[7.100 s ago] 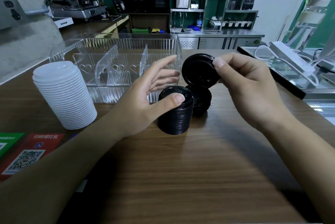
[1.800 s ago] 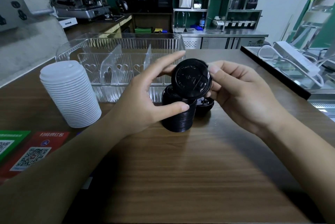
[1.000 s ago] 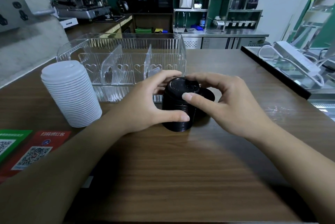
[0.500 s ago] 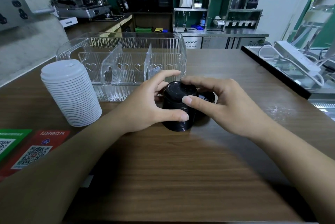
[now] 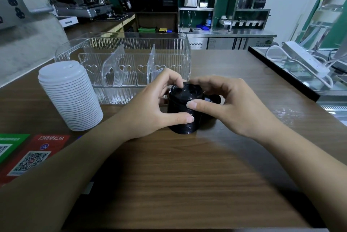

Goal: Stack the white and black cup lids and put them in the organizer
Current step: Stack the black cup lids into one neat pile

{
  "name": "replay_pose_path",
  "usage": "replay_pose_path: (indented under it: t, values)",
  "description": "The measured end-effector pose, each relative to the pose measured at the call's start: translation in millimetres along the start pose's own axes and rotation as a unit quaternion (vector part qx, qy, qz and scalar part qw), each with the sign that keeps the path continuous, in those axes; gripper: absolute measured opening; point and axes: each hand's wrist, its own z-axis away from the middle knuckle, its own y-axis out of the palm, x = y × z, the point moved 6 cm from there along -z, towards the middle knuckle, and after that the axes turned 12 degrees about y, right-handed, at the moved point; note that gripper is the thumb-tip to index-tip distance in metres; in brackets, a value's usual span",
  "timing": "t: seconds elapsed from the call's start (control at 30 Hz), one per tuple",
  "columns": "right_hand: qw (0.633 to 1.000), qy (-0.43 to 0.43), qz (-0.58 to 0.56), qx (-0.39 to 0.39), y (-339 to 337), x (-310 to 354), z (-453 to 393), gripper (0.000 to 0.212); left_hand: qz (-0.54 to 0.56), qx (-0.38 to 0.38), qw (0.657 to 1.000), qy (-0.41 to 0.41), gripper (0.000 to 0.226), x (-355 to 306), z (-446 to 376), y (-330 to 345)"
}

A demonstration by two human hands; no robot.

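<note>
Top lid now down on the ribbed black lid stack (image 5: 185,113) (glossy, round), left hand (image 5: 150,111) and right hand (image 5: 232,108) fingers clasping it.

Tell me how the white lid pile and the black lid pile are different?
The white lid stack is taller and wider; the black lid stack is shorter and narrower. The white one stands alone at the left; the black one is held by the left hand and right hand. Both stand upright on the wooden counter, outside the clear organizer.

Black lid stack (image 5: 185,111) upright on table, white lid stack (image 5: 70,98) left, clear organizer (image 5: 131,59) behind
</note>
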Motion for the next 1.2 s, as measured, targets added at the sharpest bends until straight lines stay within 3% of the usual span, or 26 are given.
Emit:
replay_pose_path:
  t: [0.13, 0.23, 0.3, 0.4, 0.57, 1.0, 1.1, 1.2]
  values:
    - [0.999, 0.012, 0.011, -0.033, -16.2, -4.6, -3.1, 0.046, 0.002, 0.005, 1.000, 0.011, 0.063, -0.9, -0.9, 1.4]
    - [0.988, 0.021, 0.122, -0.087, -35.4, -15.4, -6.6, 0.030, -0.009, 0.007, 1.000, 0.014, 0.062, -1.4, -1.5, 0.7]
    - [0.977, 0.030, 0.199, -0.070, -36.0, -24.3, -8.5, 0.030, -0.019, 0.006, 1.000, 0.013, 0.062, -0.9, -1.1, 0.0]
    - [0.976, 0.024, 0.217, -0.010, -23.9, -32.7, -8.5, 0.032, -0.023, 0.008, 1.000, 0.011, 0.062, -0.6, -1.2, -0.6]
    - [0.964, -0.019, 0.266, -0.020, -9.9, -38.8, -11.8, 0.022, -0.024, 0.006, 1.000, 0.012, 0.062, -1.6, -0.8, -0.9]
    - [0.953, -0.012, 0.300, -0.047, -6.0, -41.7, -14.2, 0.017, -0.024, 0.010, 1.000, 0.012, 0.061, -3.4, -1.2, -0.7]
    - [0.960, 0.003, 0.277, -0.046, -6.1, -41.4, -14.9, 0.029, -0.027, 0.008, 1.000, 0.012, 0.061, -3.7, -1.1, -1.1]
    - [0.975, 0.016, 0.221, -0.032, -8.0, -42.6, -13.6, 0.022, -0.031, 0.007, 0.999, 0.013, 0.061, -3.8, -1.1, -1.0]
